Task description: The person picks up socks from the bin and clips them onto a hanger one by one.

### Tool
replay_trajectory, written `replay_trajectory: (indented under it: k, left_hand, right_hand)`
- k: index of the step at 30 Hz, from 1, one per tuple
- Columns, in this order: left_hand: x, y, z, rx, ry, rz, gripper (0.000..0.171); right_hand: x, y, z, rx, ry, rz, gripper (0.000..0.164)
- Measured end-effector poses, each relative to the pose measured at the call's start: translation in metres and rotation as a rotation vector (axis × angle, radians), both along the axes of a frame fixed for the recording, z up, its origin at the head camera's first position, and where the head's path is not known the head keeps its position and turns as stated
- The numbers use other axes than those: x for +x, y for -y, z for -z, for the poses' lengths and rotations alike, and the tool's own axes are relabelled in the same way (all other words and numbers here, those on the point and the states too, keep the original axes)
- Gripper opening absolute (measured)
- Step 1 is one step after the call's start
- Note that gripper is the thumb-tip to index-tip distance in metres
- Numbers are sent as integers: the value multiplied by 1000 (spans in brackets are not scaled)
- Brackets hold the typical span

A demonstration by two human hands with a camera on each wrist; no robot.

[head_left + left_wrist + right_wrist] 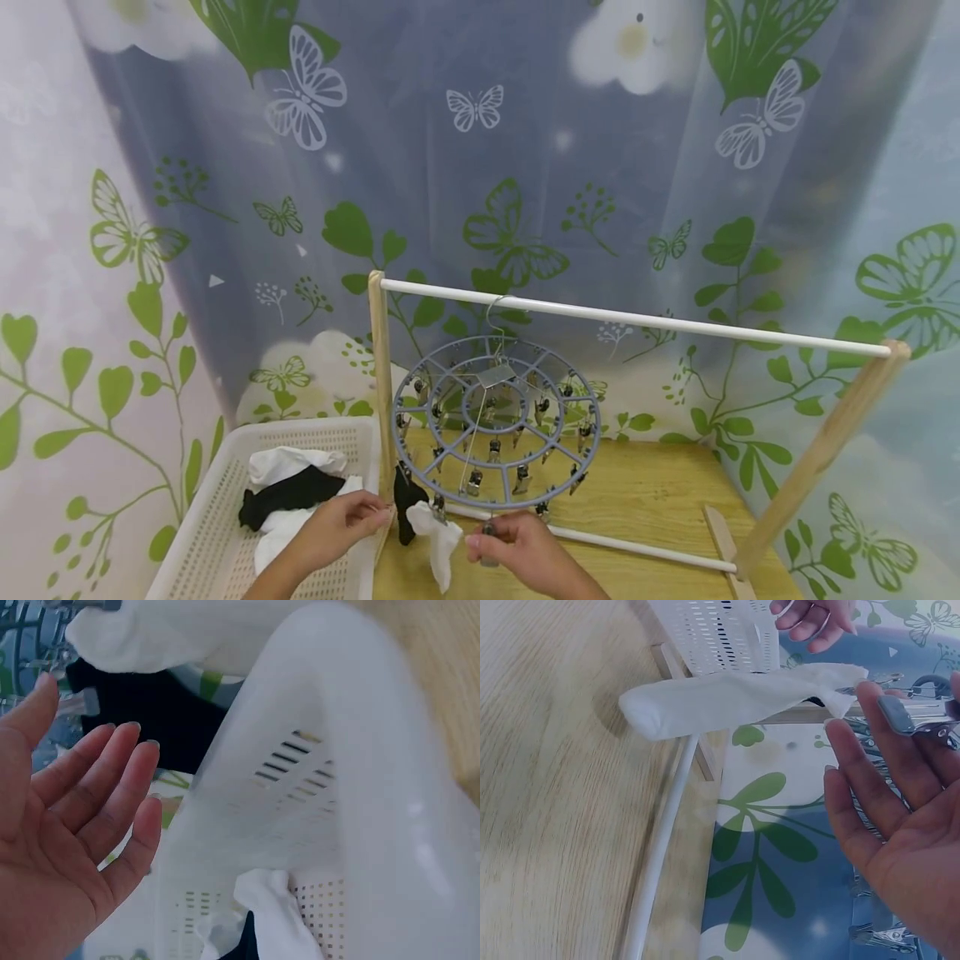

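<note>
socks hang from a round grey hanger (493, 377) as i watch through the head camera: a white sock (441, 540) clipped at its near-left rim, and a black sock (408, 507) just beside it, further left. my right grip (528, 550) is just right of the white sock, thumb and fingers pinching a metal clip (490, 552) below the hanger's near edge. my left grip (337, 527) sits on the other side of the pair, near the black sock; the left wrist view shows me its fingers loosely spread, palm bare. i cannot tell whether it touches the white basket (358, 433) beside it. in that basket a black cloth (288, 497) lies across white cloths (296, 462). the hanger hooks over the white top rail (637, 317) of a rack with wooden posts (380, 375), standing on a wood-grained surface (637, 483). a lower white bar (637, 547) runs close above the surface. behind it all, i see a curtain (420, 150) printed with butterflies and leaves.
</note>
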State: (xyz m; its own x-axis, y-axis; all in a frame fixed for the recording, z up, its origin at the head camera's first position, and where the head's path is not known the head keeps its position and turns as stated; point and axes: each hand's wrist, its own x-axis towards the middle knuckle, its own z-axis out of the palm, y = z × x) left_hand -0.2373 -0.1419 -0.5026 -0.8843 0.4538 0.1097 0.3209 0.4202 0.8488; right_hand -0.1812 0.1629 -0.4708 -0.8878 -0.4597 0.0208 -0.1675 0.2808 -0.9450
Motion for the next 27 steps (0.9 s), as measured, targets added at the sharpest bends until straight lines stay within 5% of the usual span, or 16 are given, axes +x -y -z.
replay_trajectory:
  k: [8, 15, 27]
  left_hand:
    - [-10, 12, -1, -2, -20, -146, 25]
    - [-20, 19, -2, -104, -18, -299, 14]
    - [-41, 36, 18, -179, -50, -352, 23]
  right_hand:
    - [2, -3, 0, -24, 46, 7, 34]
    - [3, -4, 1, -46, 51, 3, 29]
    - [2, -6, 7, -61, 68, 36, 26]
